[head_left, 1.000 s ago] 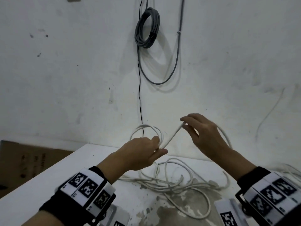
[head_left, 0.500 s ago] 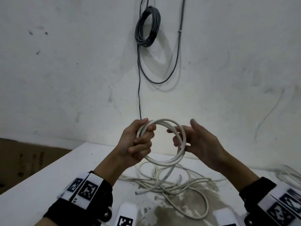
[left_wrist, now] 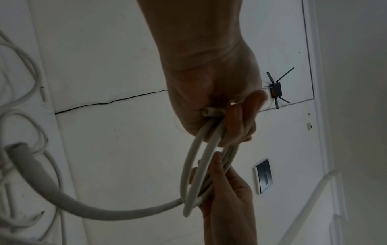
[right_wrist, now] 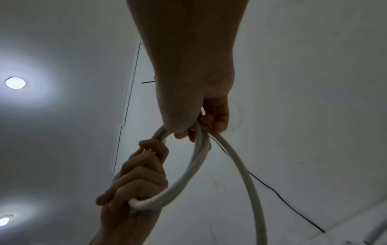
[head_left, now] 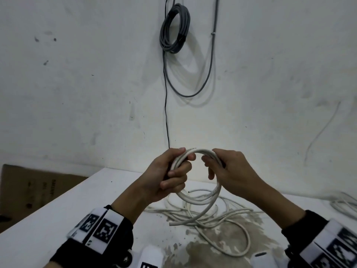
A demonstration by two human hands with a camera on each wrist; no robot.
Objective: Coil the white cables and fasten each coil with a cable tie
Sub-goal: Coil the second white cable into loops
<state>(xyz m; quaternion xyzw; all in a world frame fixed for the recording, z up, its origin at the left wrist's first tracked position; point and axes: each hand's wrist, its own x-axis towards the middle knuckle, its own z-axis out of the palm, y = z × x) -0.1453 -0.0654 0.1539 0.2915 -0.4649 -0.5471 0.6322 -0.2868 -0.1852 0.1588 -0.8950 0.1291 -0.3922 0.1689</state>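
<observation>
A white cable coil of several loops is held upright above the table. My left hand grips its left side, fingers curled round the loops. My right hand holds the upper right of the coil, fingers wrapped over it. The cable's free tail hangs from the coil down to the table. In the left wrist view the left hand clasps the loops, with the right hand below. In the right wrist view the right hand clasps the coil. No cable tie is in view.
Loose white cables lie tangled on the white table, over a worn patch. More white cable lies at the right edge. A grey cable coil hangs on the wall behind. A cardboard box stands to the left.
The right hand has brought another stretch of cable onto the coil and now grips its upper right. The coil has grown by a loop, and the free tail is shorter.
</observation>
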